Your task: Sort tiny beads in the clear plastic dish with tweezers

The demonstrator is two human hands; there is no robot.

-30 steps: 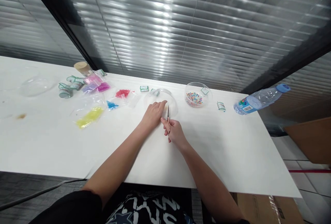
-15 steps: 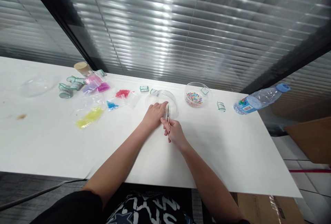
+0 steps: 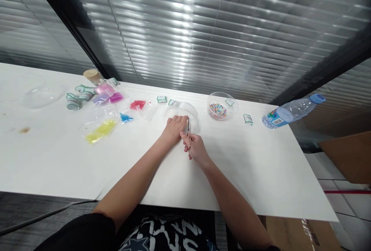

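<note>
A pair of small scissors (image 3: pixel 189 141) with copper-coloured handles is in my right hand (image 3: pixel 196 147), its blades pointing away from me. My left hand (image 3: pixel 175 128) is just left of the blades, back upward, over the near part of a clear round bowl (image 3: pixel 189 108). Its fingers are bent together; what they hold, if anything, is too small to make out. Farther right stands another clear bowl (image 3: pixel 210 115) with multicoloured beads (image 3: pixel 218 110) inside.
Left on the white table (image 3: pixel 130 166) lie bags of yellow (image 3: pixel 101 131), blue (image 3: pixel 125 118), red (image 3: pixel 137 105) and purple beads (image 3: pixel 116 97). Nearby are a cork-lidded jar (image 3: pixel 92 75) and green-white spools (image 3: pixel 74 102). A water bottle (image 3: pixel 292 111) leans at the right edge.
The fingers of my left hand have shifted slightly, its thumb side drawing in closer to the blades. My right hand and the scissors have hardly moved.
</note>
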